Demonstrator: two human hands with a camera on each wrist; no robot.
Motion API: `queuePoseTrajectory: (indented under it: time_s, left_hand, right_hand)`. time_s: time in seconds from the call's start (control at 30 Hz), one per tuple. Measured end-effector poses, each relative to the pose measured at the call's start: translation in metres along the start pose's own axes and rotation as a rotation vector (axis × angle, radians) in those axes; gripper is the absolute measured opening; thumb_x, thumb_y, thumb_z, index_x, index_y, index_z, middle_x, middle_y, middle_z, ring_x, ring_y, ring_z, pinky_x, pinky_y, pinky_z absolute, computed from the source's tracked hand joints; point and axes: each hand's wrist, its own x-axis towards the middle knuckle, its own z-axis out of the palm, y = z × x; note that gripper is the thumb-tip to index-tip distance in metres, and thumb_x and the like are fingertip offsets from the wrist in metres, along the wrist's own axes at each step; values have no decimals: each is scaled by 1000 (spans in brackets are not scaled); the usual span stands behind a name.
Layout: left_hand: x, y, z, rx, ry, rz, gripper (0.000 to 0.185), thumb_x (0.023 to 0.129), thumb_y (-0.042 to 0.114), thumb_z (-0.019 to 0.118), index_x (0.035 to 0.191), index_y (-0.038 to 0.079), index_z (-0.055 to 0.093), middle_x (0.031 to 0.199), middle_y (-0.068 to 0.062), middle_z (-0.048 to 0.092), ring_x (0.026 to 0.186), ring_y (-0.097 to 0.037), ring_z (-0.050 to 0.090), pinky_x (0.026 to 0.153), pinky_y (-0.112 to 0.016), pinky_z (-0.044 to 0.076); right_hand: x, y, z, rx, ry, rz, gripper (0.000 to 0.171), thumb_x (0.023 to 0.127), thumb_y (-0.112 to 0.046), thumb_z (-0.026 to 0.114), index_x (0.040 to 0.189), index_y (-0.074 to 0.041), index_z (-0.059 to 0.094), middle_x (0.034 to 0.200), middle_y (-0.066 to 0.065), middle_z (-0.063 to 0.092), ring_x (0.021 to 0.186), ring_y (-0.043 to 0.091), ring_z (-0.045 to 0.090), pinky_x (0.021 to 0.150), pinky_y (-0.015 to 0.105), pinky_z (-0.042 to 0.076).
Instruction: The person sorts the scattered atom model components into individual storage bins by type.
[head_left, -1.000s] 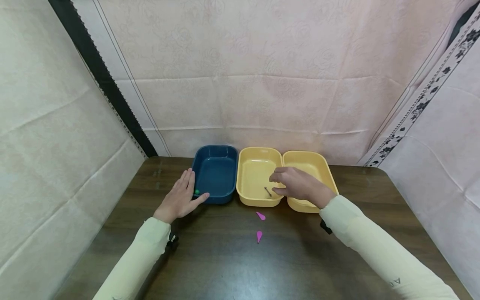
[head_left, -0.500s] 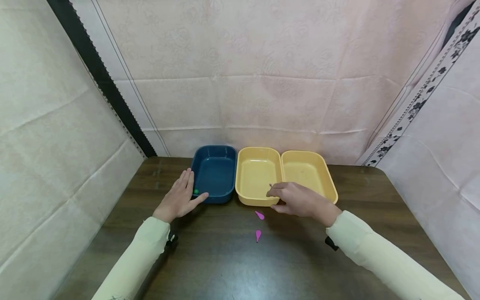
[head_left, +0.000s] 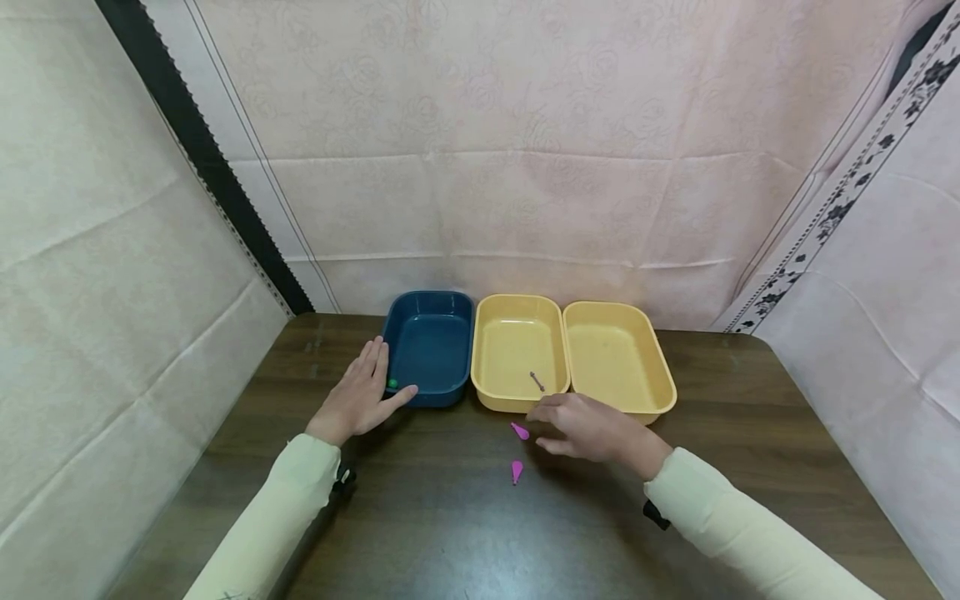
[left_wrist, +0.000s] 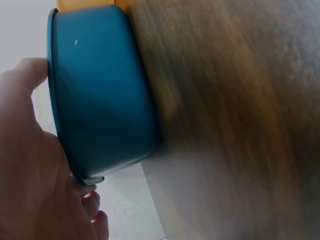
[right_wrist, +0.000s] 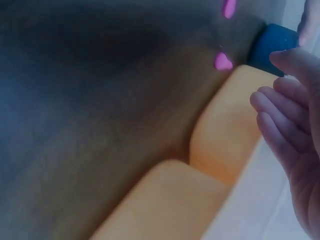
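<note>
Leaving a small metal piece (head_left: 537, 382) in the middle yellow tray (head_left: 519, 402), the right hand (head_left: 592, 429) has drawn back over the table (head_left: 465, 517), fingers loose and empty beside two pink bits (head_left: 520, 431), while the left hand (head_left: 360, 396) rests flat, steadying the blue tray (head_left: 429, 398).

Soft, even light fills the head view, with glare on the near worktop (head_left: 480, 542) and bowed edges. Both wrist views are blurred; the right one is dim and bluish.

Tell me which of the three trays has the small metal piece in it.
The middle tray, the yellow one next to the blue tray: the metal piece lies near its front edge.
</note>
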Motion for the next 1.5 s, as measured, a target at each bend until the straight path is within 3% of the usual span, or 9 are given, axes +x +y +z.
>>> queuePoseTrajectory:
  time_s: [0.43,0.8,1.3,1.5]
  left_hand:
    - [0,0,1,2,-5,-10,108,102,73,41,167,-6,6,178,-24,1,165,-46,5,132,-63,14]
    - [1,-1,1,7,-1,-10,109,102,74,40,167,-6,6,177,-25,1,164,-47,6,132,-63,14]
    - [0,-1,2,12,11,-6,109,102,76,39,167,-6,7,177,-25,2,164,-47,7,132,-63,16]
    - [-1,-1,1,12,14,-6,109,101,76,39,167,-5,7,178,-23,3,164,-46,7,132,-62,17]
  right_hand:
    - [6,-1,30,-2,-37,63,29,96,-21,78,119,-2,75,103,7,70,83,8,60,75,24,60]
    - [17,-1,47,-67,-20,70,13,94,-17,80,101,-8,73,91,2,63,79,9,57,69,21,55]
    - [21,-7,52,-5,-17,139,3,93,-10,79,91,-12,77,88,0,67,74,5,59,66,18,55]
    - [15,-7,46,42,-69,107,9,92,-11,77,85,-14,72,82,-4,61,69,1,48,62,13,45]
